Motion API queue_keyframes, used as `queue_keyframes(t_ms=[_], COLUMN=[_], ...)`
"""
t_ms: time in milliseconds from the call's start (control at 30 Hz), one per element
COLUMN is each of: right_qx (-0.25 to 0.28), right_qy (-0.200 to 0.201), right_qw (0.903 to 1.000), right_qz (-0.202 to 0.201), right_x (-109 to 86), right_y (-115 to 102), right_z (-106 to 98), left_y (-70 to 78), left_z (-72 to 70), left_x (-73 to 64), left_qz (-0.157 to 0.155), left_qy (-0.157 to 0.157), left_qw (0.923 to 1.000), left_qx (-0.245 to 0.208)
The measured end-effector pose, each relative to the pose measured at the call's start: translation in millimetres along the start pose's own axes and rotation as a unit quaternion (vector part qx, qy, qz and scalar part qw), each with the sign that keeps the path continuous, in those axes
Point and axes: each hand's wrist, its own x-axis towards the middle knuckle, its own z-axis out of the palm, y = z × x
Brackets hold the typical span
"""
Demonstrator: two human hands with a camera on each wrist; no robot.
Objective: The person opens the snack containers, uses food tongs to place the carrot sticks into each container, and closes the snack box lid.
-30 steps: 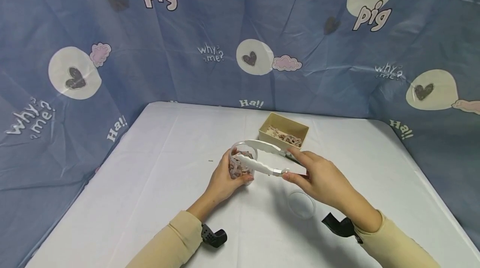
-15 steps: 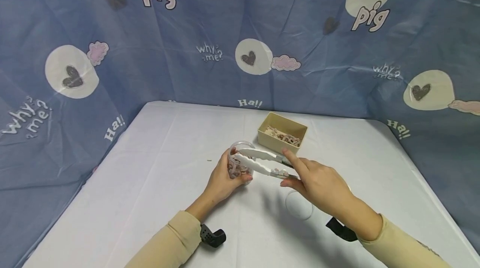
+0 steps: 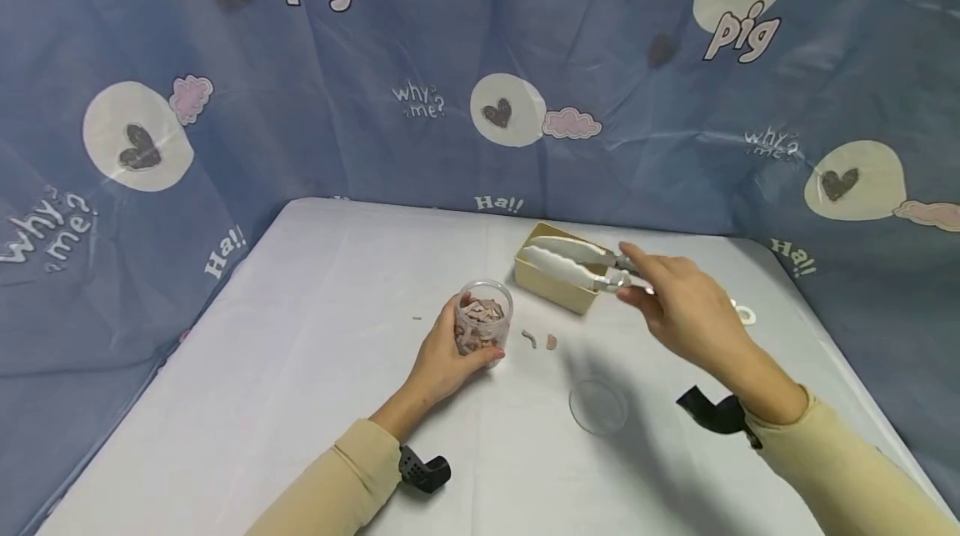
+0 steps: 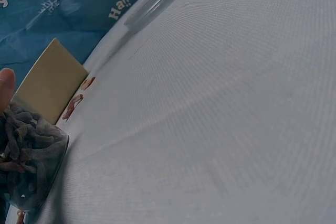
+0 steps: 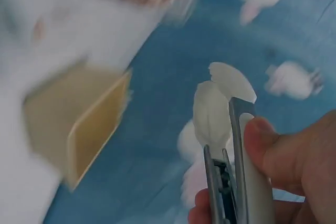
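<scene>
My left hand [image 3: 444,357] grips a clear jar [image 3: 506,328] upright on the table, thumb across its front. Brownish curled strips [image 4: 32,145] fill much of it. In my right hand [image 3: 690,315] is a pair of tongs [image 3: 566,265] with white scalloped tips, held over the beige box [image 3: 551,290]. The tongs hide most of the box's inside in the head view. Seen from the right wrist, the thumb presses one metal arm of the tongs and the white tips stand slightly apart. Two small brown pieces [image 3: 529,339] lie on the tablecloth between jar and box.
A clear round lid [image 3: 597,405] lies flat on the white tablecloth [image 3: 360,269], nearer me than the box. A tiny dark scrap [image 3: 417,318] lies left of the jar. Blue printed cloth [image 3: 420,161] hangs behind the table and along its sides.
My right hand has swung the tongs from the jar's mouth up and right to over the beige box. Two pieces now show beside the jar. The left hand stays on the jar.
</scene>
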Motion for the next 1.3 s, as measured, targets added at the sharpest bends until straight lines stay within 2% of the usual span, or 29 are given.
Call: queue_keyframes(t_ms=[133,267,333,467,633,867,967,1033,1100,1233,1300], right_qx=[-0.04,-0.053,-0.062,-0.088,-0.126,-0.165,-0.166,-0.161,-0.143,-0.06,-0.037], right_qy=[-0.049,-0.107,-0.144,-0.234,-0.33,-0.409,-0.429,-0.426,-0.411,-0.357,-0.335], right_qw=[0.9964,0.9898,0.9836,0.9629,0.9303,0.891,0.8806,0.8813,0.8878,0.9128,0.9208], right_qz=[0.056,0.077,0.089,0.101,0.099,0.107,0.112,0.126,0.151,0.19,0.196], right_x=[8.8,14.4,21.3,47.3,81.5,119.6,126.9,126.7,121.8,104.4,98.4], right_y=[30,46,50,53,48,35,34,38,45,54,56], right_z=[4,10,12,11,10,20,28,33,38,53,56], left_y=[-0.8,-1.4,-1.1,-1.1,-1.8,0.0,2.4,3.7,4.1,2.4,1.1], left_z=[-1.2,-1.4,-1.0,-1.3,-1.2,1.4,4.5,5.7,5.8,3.5,2.8], left_x=[0.9,0.8,0.8,1.2,0.1,0.9,2.7,3.7,4.2,2.7,1.2], left_qz=[-0.005,-0.005,-0.004,-0.004,-0.008,0.002,0.008,0.01,0.011,0.007,0.004], left_qy=[0.002,-0.002,-0.002,0.001,-0.006,-0.002,-0.009,-0.013,-0.012,0.001,0.001], left_qw=[1.0,1.0,1.0,1.0,0.9999,1.0,0.9999,0.9998,0.9998,1.0,1.0], left_qx=[0.001,0.004,0.005,-0.002,-0.008,-0.009,-0.011,-0.009,-0.008,-0.005,-0.008])
